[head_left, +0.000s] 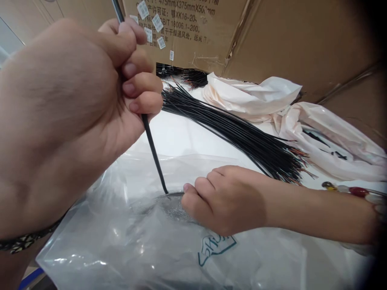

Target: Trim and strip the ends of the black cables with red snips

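My left hand (81, 88), large at the left, is closed around a black cable (154, 153) that passes down through the fist. The cable's lower end meets a dark, round-edged opening (175, 207) in or under a clear plastic bag (127, 241). Just right of that point, my right hand (226, 199) is closed with its fingertips at the dark edge; what it pinches is hidden. A bundle of black cables (236, 133) with stripped, coloured wire ends lies behind my right hand on the white surface (178, 137).
Cardboard boxes (287, 44) stand along the back, one with printed text and small white labels (157, 23). Pale plastic bags (254, 96) lie at the right, and more black cables (193, 76) show below the box.
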Demonstrator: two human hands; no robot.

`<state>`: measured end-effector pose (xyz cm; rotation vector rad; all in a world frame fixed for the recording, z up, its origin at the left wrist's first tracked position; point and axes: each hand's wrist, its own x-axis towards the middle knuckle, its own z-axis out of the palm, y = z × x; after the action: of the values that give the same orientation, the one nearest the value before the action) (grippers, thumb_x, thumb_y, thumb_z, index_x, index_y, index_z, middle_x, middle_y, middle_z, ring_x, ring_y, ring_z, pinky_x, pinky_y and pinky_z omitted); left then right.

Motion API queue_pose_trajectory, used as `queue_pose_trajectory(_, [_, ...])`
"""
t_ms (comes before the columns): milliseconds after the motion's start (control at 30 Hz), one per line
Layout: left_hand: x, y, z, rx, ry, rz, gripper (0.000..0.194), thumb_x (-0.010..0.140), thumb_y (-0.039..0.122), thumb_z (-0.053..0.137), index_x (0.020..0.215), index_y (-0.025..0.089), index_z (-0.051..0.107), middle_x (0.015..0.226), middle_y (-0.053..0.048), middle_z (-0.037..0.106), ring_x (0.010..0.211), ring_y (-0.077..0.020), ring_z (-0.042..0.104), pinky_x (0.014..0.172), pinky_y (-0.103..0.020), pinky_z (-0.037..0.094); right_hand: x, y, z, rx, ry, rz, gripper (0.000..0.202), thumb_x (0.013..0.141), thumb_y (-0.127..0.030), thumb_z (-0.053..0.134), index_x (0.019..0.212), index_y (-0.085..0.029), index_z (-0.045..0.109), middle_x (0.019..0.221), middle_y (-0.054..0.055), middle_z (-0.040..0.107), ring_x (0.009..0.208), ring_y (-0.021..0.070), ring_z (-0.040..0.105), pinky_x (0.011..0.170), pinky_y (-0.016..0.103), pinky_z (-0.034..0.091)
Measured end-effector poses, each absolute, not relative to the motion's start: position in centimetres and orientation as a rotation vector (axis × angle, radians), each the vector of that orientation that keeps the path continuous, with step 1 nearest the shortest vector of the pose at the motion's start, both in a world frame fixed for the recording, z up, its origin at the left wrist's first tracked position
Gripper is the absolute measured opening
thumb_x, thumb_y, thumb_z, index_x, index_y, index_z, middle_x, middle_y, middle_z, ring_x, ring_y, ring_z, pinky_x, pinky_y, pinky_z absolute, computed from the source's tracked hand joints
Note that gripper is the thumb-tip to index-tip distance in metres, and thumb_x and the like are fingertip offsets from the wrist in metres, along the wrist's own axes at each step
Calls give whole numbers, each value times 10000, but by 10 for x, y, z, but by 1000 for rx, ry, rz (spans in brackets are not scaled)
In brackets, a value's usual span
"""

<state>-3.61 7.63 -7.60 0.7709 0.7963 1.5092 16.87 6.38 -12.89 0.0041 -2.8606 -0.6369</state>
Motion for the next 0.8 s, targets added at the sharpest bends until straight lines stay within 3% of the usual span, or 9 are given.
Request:
queue_pose_trajectory(500, [-33, 75, -78, 941, 845, 1533, 135, 833, 49, 453, 782, 169, 490, 618, 41, 388, 492, 8, 323, 444, -167, 267, 175, 63, -120, -140, -2966, -418, 62, 837, -150, 420, 869, -203, 424, 541, -57, 503, 389, 92, 339, 437, 289, 136])
queue_pose_trajectory(800, [-36, 78, -80, 840, 903, 1577, 138, 848, 68, 468, 776, 175, 518, 679, 29, 467, 499, 2, 292, 478, -194, 266, 170, 58, -117, -155, -3040, -388, 106, 825, -125, 404, 907, -190, 411, 548, -61, 498, 397, 112, 414, 422, 294, 136])
